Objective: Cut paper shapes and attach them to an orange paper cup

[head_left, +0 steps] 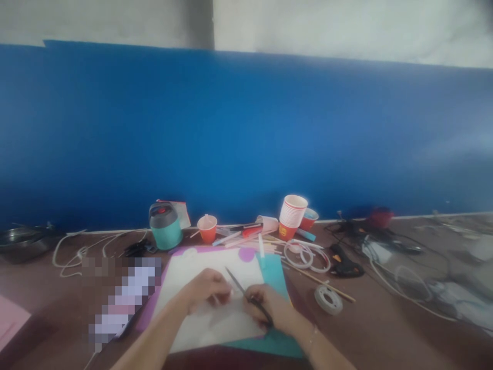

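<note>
On white sheet (215, 308), right hand (269, 306), pencil (246, 294) tip seemingly up-left

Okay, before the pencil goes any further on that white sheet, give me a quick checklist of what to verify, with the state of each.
1. Right hand grips the pencil, tip toward the sheet: ok.
2. Left hand lies flat on the white sheet, pinning it: ok.
3. White sheet rests on the purple sheet and teal sheet without hanging off the table: ok.
4. Left fingertips clear of the pencil tip: cannot tell, the hands nearly meet and the view is blurred.
5. Tape roll and stack of paper cups stand apart from the sheet: ok.
6. Any mark already drawn on the sheet: cannot tell.
</note>
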{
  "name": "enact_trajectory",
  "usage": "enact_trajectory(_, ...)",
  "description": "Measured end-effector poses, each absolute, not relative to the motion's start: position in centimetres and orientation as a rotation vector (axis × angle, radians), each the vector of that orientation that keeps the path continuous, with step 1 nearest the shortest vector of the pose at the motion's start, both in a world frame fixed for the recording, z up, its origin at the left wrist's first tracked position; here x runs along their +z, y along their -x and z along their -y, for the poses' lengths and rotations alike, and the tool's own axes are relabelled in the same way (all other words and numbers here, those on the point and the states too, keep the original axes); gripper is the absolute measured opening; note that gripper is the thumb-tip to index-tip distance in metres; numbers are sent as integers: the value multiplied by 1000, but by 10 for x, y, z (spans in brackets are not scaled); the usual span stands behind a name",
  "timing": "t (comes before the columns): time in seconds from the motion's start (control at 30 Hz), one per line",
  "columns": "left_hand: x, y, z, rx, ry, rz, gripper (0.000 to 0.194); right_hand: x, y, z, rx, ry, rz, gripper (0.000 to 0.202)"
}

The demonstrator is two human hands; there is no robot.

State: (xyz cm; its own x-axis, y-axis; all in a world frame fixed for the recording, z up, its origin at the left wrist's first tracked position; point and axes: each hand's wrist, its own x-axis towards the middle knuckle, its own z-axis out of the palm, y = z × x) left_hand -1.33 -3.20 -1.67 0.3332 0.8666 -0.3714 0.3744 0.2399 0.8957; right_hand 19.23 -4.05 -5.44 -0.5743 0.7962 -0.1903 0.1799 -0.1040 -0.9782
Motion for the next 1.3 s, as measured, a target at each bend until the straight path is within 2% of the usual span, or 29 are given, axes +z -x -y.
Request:
enact_trajectory(0.17,-21,14,33,453,-1637,-1503,5,-58,-192,33,1567,1165,1519,48)
enact_trajectory(0.4,-30,7,32,754,-2026,-1620,39,-54,-192,31,1507,1210,1471,48)
enact_trajectory(0.5,-35,-1,30,841,-2223,-1431,38,-51,-192,33,1448,1225,1488,40)
enact_trajectory(0.77,-37,-18,33,446,-2345,-1515,29,-50,-189,35,1435,1263,1466,30)
enact_trajectory(1.0,-26,-16,22,288,-2300,-1417,21,-42,-187,36,1387,1290,1472,25)
enact_trajectory(1.17,-18,-11,11,184,-2287,-1282,33,-48,-185,33,1385,1278,1422,21)
enact_trajectory(1.3,-18,-10,5,77,-2249,-1270,17,-50,-187,31,1380,1239,1429,18)
